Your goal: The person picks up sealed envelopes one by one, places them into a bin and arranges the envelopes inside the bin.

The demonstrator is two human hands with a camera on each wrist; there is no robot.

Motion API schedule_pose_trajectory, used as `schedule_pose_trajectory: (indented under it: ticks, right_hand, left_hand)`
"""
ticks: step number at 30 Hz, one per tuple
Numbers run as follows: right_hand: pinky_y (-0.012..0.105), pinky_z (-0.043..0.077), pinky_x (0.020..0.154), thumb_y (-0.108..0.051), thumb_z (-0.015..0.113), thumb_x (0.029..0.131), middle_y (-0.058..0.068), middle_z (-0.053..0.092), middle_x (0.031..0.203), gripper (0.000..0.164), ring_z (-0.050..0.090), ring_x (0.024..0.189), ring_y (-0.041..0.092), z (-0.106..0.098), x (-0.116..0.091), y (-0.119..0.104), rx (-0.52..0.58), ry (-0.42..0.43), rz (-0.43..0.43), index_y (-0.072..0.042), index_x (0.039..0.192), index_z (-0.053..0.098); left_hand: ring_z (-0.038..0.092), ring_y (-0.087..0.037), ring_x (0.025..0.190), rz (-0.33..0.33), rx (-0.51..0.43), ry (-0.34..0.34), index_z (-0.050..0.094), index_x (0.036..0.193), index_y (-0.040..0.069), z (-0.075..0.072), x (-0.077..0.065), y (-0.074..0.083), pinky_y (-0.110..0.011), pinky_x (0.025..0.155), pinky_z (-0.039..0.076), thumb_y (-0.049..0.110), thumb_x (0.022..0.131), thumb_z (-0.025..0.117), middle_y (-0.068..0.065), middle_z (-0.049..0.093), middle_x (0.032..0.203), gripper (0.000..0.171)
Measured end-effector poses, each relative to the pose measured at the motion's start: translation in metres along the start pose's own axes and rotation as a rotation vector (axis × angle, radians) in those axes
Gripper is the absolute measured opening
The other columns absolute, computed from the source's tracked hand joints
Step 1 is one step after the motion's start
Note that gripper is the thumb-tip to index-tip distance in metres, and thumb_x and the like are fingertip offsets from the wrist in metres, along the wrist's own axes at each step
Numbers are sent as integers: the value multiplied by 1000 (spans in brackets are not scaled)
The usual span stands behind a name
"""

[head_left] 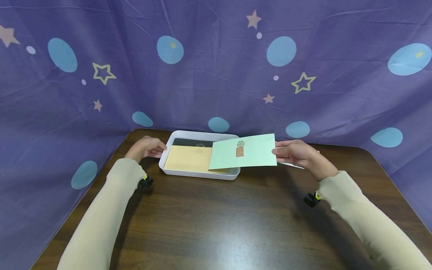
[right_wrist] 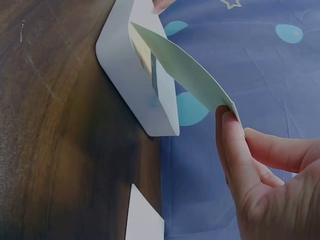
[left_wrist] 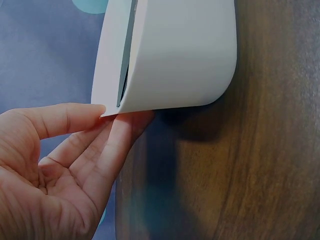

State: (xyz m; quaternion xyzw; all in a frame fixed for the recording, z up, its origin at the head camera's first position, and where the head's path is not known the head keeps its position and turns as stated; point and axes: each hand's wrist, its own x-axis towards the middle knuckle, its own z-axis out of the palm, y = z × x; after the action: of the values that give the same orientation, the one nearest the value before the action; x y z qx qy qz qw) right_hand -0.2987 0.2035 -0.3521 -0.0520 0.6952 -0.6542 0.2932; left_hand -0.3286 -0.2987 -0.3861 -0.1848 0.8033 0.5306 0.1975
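At its left end, a white tray (head_left: 199,174) is pinched at the rim by my left hand (head_left: 147,147), thumb on top and fingers under the edge in the left wrist view. A tan envelope (head_left: 185,159) lies in the tray over a dark one (head_left: 189,142). My right hand (head_left: 297,153) pinches the right edge of a mint green envelope (head_left: 256,150) printed with a round mark and an orange patch. That envelope slants down leftward, its left end overlapping the tray's right half. In the right wrist view the green envelope (right_wrist: 185,67) bows slightly between thumb and fingers.
Under and behind the right hand lies a white flat piece (right_wrist: 145,220) on the brown wooden table (head_left: 216,217). A purple curtain (head_left: 209,75) with stars and blue ovals hangs along the table's back edge. Each wrist carries a small black camera (head_left: 311,200).
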Motion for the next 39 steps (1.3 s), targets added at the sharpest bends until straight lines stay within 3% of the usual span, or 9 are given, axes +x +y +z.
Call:
schedule_pose_trajectory:
  ticks: [6,14,20,26,31,36,39]
  right_hand:
    - [20,64,78,3,50,103,-7,71,90,63,70,86,4,5,2,0,24,11,25,14,155,15]
    - [20,64,77,5,47,103,-7,71,87,51,70,83,5,8,5,2,32,18,49,13,149,25]
    - [21,64,75,6,48,103,-4,71,85,29,71,81,6,8,7,4,57,16,62,6,131,43]
    - [21,64,74,7,48,102,-4,72,81,15,72,79,7,9,10,5,69,13,76,2,116,48]
    - [21,64,75,6,52,100,-4,72,81,16,72,78,7,12,11,4,49,34,97,3,116,50]
    - [19,63,76,3,55,100,-6,71,83,33,71,79,4,15,12,0,-20,53,106,8,130,42]
    - [19,63,75,4,56,100,-6,71,82,26,70,78,4,18,13,-1,-30,59,107,6,124,46]
  left_hand:
    - [65,-7,59,9,-5,-5,62,86,3,0,-2,0,-18,62,63,2,93,62,1,65,67,8]
    - [66,-7,60,4,-6,-3,61,86,3,0,-2,1,-18,62,63,2,94,62,0,65,68,8]
    - [65,-7,60,0,-5,3,62,86,3,0,-2,1,-18,62,62,2,93,63,0,65,68,8]
    - [65,-7,61,2,7,5,62,87,3,0,-2,1,-18,62,62,3,94,63,1,65,69,6]
    - [66,-7,61,5,3,-2,62,87,3,1,-1,0,-18,62,62,3,93,63,1,66,69,7]
    - [66,-7,60,8,-3,-6,62,86,3,1,-1,0,-18,62,62,2,93,62,1,66,68,7]
    - [66,-7,60,9,-1,-3,62,87,3,0,-2,0,-18,62,62,2,93,62,1,66,68,7]
